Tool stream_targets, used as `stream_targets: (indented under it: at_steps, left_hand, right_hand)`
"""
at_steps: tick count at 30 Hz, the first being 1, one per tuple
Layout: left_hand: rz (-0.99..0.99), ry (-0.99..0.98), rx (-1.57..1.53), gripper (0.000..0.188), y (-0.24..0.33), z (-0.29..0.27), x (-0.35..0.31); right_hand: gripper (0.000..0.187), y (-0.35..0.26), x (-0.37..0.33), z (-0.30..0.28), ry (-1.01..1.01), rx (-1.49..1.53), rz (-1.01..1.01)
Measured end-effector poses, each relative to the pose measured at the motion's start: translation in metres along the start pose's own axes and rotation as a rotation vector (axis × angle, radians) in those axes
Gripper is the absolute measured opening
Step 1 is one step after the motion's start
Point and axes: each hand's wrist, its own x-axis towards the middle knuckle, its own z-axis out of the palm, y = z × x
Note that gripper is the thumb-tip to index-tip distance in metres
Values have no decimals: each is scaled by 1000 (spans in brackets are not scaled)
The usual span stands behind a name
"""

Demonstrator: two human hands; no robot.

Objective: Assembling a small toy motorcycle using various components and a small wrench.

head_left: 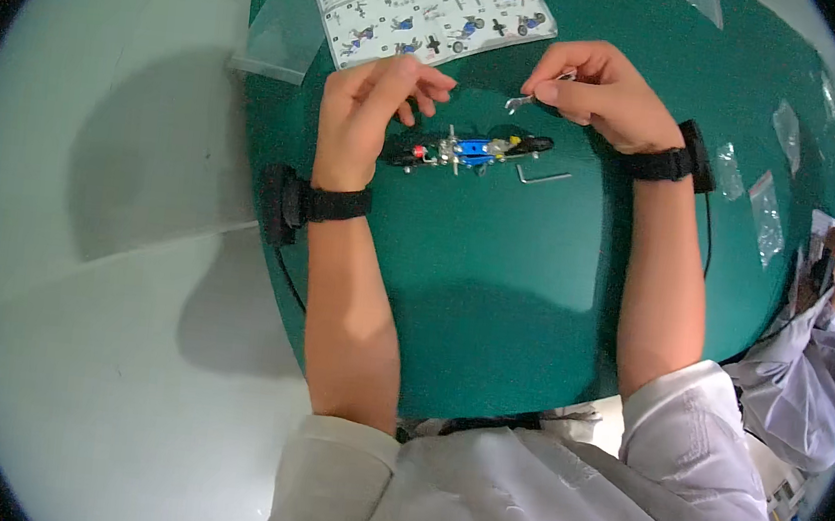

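A small blue, black and silver model motorcycle (473,150) lies on the green table between my arms. Above its left end hovers my left hand (372,105), fingers apart and curved, holding nothing. My right hand (600,92) pinches a small silver wrench (520,102) between thumb and fingers, beyond the model's right end. The wrench's forked end points left; the rest is hidden in my fingers. An L-shaped hex key (544,178) rests on the table just right of the model.
A printed instruction sheet (431,11) with model pictures lies at the far side, with a clear plastic bag (283,42) to its left. Small plastic bags (766,219) are scattered at right. Another person's sleeve (804,368) shows at the right edge. The round green table (500,339) curves toward me.
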Motion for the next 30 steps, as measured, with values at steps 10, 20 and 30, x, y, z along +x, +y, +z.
stream_targets:
  at_steps: [10, 20, 30]
  left_hand:
    - [-95, -274, -28, 27, 12, 0, 1]
    - [2, -356, 172, 10, 13, -4, 2]
    - [-5, -491, 120, 65, 24, -5, -1]
  right_hand:
    - [27, -3, -2, 0, 8, 96, 9]
    - [29, -5, 1, 7, -29, 119, -20]
    - [32, -5, 0, -5, -9, 321, 72]
